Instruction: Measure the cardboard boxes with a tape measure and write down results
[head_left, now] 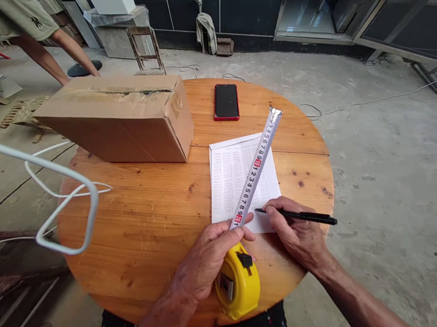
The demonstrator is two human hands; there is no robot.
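Note:
My left hand (210, 253) is closed on a yellow tape measure (244, 283), thumb and fingers pinching its blade near the case. The silver blade (255, 169) sticks out up and to the right, slanting over a sheet of printed paper (228, 178). Between the thumb and fingers of my right hand (298, 231) is a black pen (306, 215), its tip pointing left over the lower part of the paper. I cannot tell whether the tip touches the sheet. The blade hides part of the print.
On the round wooden table (147, 205), a taped cardboard box (128, 121) stands at the back left and a red-edged phone (225, 102) lies behind the paper. A bent white tube (57, 158) juts in from the left. Beyond the table stand a person's legs (43, 55) and a small wooden stool (146, 49).

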